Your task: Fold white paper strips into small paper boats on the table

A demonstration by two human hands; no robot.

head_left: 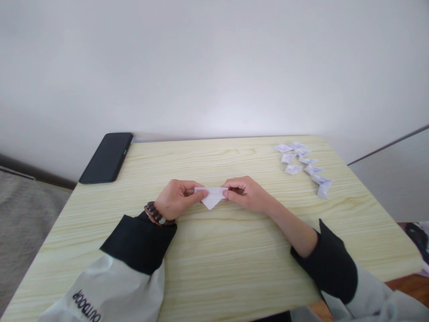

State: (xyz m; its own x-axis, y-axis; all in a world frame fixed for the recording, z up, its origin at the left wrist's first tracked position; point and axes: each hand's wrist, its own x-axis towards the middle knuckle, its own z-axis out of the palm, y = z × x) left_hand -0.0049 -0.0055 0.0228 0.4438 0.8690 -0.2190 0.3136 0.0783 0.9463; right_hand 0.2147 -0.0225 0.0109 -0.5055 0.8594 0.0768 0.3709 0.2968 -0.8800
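Note:
A small piece of white folded paper (212,199) is held just over the middle of the table, its straight edge away from me and its point toward me. My left hand (179,197) pinches the left corner between thumb and fingers. At the right corner, my right hand (247,194) grips it the same way. Both thumbs lie on top of the paper; the other fingertips are partly hidden behind it. Several small folded paper pieces (293,169) sit in a loose group at the far right of the table.
The pale wood-grain table (214,255) stands against a white wall (214,67). A black tablet-like device (107,157) lies at its far left corner. A grey carpet or cloth surface (28,214) shows beyond the left edge.

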